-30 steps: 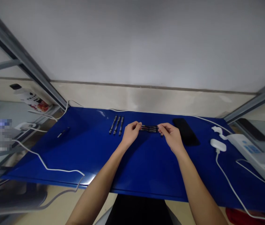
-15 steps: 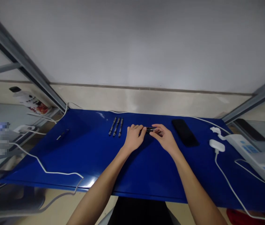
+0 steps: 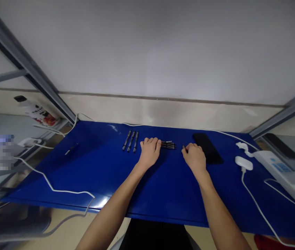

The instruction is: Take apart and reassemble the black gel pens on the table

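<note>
My left hand (image 3: 149, 151) is closed over the left ends of a small bundle of dark pens (image 3: 169, 144) lying sideways on the blue tabletop (image 3: 105, 173). Their right ends stick out past my fingertips. To the right, apart from the bundle, my right hand (image 3: 195, 157) is low over the table with its fingers pinched on a single dark pen (image 3: 183, 146); only a short end of it shows, the remainder hidden by the hand. Three similar pens (image 3: 130, 141) lie side by side to the left of my left hand.
A black phone (image 3: 209, 149) lies just beyond my right hand. Farther right are a white earbud case (image 3: 243, 163) with a cable and a white power strip (image 3: 280, 170). At the left lie a small dark object (image 3: 71, 148) and a white cable (image 3: 66, 191). A wall rises behind the table.
My right hand has drawn away from the bundle to the right and nearer me, with one pen in its fingers. My left hand stays on the bundle, whose right ends now show.
</note>
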The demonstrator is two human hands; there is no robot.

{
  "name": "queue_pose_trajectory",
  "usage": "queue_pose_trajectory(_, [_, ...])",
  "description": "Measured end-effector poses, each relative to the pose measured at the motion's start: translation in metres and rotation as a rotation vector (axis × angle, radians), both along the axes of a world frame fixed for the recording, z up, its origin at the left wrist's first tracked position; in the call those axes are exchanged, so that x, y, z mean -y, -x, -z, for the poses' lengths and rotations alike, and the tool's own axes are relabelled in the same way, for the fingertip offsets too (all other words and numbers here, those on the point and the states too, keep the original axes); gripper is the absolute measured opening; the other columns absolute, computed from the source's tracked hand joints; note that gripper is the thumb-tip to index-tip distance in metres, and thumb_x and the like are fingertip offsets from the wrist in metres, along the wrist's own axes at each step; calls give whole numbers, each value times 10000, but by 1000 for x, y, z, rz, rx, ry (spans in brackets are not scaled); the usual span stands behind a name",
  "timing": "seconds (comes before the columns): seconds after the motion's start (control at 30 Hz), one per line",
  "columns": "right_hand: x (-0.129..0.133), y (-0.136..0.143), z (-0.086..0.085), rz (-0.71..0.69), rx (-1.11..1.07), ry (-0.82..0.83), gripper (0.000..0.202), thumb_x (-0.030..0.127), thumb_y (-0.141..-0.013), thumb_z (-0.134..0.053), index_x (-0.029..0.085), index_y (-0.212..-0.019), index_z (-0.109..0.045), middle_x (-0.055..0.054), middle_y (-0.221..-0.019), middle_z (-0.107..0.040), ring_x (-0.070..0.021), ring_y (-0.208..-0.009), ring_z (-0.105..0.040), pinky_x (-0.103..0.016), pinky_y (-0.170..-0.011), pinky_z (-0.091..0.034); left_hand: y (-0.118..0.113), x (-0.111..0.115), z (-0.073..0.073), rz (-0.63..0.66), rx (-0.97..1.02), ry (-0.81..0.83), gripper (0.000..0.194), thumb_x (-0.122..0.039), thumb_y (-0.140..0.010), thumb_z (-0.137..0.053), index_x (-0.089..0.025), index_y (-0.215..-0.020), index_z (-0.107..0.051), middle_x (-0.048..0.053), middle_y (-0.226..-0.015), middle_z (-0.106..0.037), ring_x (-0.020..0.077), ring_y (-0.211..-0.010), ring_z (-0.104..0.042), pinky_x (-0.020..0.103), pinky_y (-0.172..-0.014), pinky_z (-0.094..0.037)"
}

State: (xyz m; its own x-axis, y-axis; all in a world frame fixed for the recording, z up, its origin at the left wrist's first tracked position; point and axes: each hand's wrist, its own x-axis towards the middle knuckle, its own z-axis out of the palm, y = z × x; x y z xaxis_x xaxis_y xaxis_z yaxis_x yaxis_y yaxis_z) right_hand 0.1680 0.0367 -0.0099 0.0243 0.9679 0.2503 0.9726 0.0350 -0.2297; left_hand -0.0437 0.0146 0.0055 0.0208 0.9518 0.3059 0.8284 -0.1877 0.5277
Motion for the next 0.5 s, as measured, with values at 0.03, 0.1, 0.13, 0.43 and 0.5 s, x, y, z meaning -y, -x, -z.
queue_pose_trajectory(0.03, [1,0,-1,10,-2,-1,161,279,-883,-532,182,-780,-609,-168,-856,-652,-323,-858,-584,-397,-668,-416,0,0,1,3,-2,1,377,-380,-1031,-283,-198,-799,-517,47,-841,-621,210,-856,-484,328,-746,-246])
queue_pose_trajectory(0.1, [2,0,-2,6,-12,0,133,294,-870,-566,185,-808,-610,-165,-876,-660,-334,-875,-590,-393,-656,-417,-1,0,2,0,-9,2,379,-381,-1031,-280,-200,-805,-525,49,-843,-620,213,-861,-487,330,-751,-249])
queue_pose_trajectory(0.13, [3,1,-2,-1,-13,-2,126,301,-865,-579,186,-820,-610,-166,-891,-662,-341,-889,-591,-393,-656,-420,-1,0,2,-6,-15,3,381,-383,-1031,-281,-200,-804,-527,49,-839,-619,213,-860,-488,330,-752,-249])
queue_pose_trajectory(0.43, [-5,2,-8,-78,-601,-84,151,314,-827,-593,186,-901,-623,-95,-794,-676,-233,-723,-626,-347,-669,-475,-1,-2,5,-14,-42,16,366,-393,-1024,-306,-202,-831,-552,54,-863,-627,218,-882,-491,332,-769,-254])
queue_pose_trajectory(0.5, [-5,5,-13,-188,-859,-32,209,342,-814,-619,189,-956,-636,-76,-831,-685,-208,-720,-631,-328,-674,-493,-1,-2,6,-12,-46,19,365,-394,-1021,-313,-201,-824,-551,53,-855,-624,218,-878,-489,333,-767,-253])
